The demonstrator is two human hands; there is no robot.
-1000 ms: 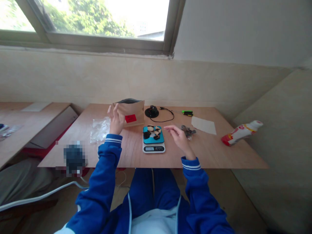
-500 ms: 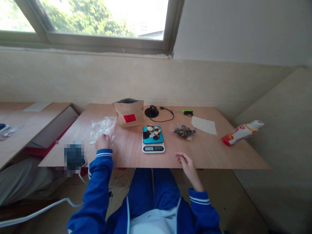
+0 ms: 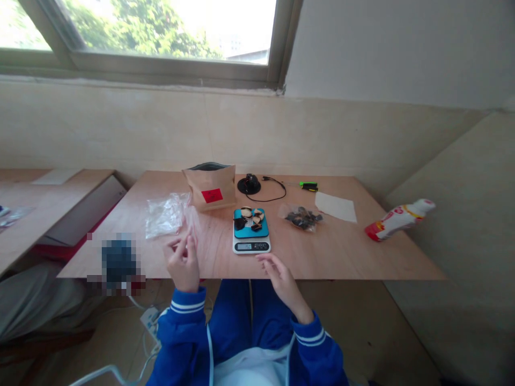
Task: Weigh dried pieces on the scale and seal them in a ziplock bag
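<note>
Scale: sits on the wooden table in front of the person, white with a blue top plate; its display is lit, but the digits are too small to read.
Pieces: several, pale with dark edges or dark all over, lie grouped on the blue plate.
Left hand: just over the front edge of the table, left of the scale, its thumb and fingertips brought together in a pinch on a thin plastic bag.
Thin plastic bag: see-through, slightly pinkish, reaching from the left fingertips toward the back of the table.
Right hand: near the front right corner of the scale, fingers bent a little and held close to one another; whether the fingertips touch the scale, I cannot tell.
Clear bag: crumpled, lying left of the thin plastic bag.
Paper pouch: brown with a red label, standing upright behind the scale to the left, mouth open.
Packet: clear, filled with dark pieces, right of the scale.
Black stand: round-based, behind the scale, beside a black cable.
Screwdrivers: green and black handles, behind a white sheet.
Bottle: white and red, toward the right side of the table, appearing tilted.
</note>
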